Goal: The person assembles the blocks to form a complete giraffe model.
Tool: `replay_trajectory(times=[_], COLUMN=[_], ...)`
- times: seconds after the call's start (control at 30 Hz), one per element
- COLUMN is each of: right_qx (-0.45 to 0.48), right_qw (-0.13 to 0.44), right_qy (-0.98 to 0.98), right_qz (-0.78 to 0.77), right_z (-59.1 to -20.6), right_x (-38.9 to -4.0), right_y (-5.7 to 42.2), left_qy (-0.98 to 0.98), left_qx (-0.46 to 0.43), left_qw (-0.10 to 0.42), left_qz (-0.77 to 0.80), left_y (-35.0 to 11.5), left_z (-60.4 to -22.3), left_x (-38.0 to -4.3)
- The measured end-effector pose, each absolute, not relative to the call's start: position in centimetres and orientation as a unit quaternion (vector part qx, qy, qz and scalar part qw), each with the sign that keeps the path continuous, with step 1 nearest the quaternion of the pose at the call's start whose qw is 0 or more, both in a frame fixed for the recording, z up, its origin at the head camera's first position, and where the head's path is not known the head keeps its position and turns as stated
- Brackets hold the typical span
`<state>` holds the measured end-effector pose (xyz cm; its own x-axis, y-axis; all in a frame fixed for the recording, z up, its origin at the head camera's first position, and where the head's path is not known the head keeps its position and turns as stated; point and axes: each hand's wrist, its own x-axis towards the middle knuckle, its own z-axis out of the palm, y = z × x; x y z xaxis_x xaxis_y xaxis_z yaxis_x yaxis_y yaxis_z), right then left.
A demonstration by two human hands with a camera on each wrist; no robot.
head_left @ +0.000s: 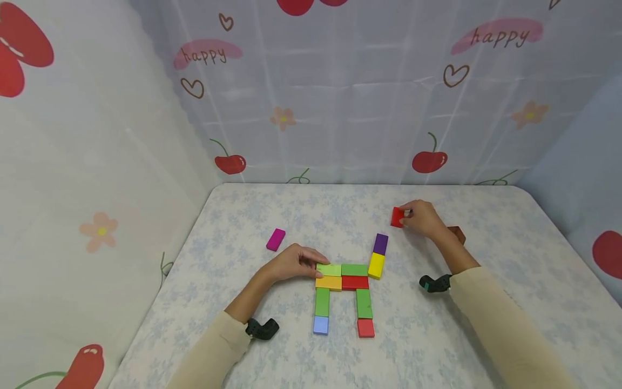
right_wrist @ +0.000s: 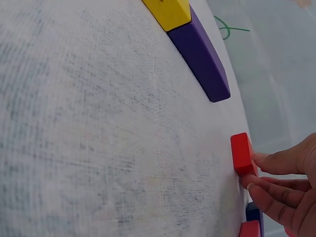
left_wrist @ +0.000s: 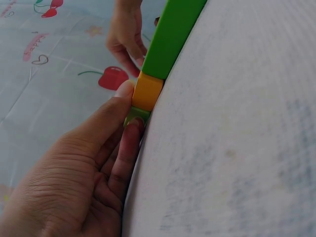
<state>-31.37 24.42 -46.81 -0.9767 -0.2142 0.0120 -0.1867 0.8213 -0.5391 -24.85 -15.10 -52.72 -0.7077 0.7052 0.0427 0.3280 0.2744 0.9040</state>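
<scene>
In the head view, my left hand [head_left: 296, 263] is at the left end of a block figure, its thumb and forefinger about the end of the light green block [head_left: 330, 269]. In the left wrist view, the thumb also touches the orange block [left_wrist: 148, 92] beside it. My right hand [head_left: 421, 217] pinches a red block [head_left: 396, 217] at the back right of the table; the right wrist view shows this red block [right_wrist: 242, 154] between thumb and fingers. Below that hand, a dark blue block [right_wrist: 254, 212] and another red block [right_wrist: 250, 229] are partly cut off or covered.
The figure also has a green block [head_left: 355, 269], a dark red block [head_left: 355, 282], two green legs, a light blue block [head_left: 320, 325] and a red foot block [head_left: 366, 328]. Purple [head_left: 380, 244] and yellow [head_left: 376, 266] blocks slant off its right. A magenta block [head_left: 275, 240] lies left, a brown block [head_left: 457, 234] right.
</scene>
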Motion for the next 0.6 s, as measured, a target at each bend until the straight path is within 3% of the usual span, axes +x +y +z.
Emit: replay_trajectory(times=[0.6], right_qx=[-0.095], right_qw=[-0.022], right_qy=[0.930], right_qz=[-0.353], right_z=[-48.7], right_x=[-29.3], right_y=[22.9], left_qy=[0.772], left_qx=[0.333], left_qw=[0.189], left_qz=[0.508], left_y=[-15.0], left_z=[-52.5], left_x=[-24.7])
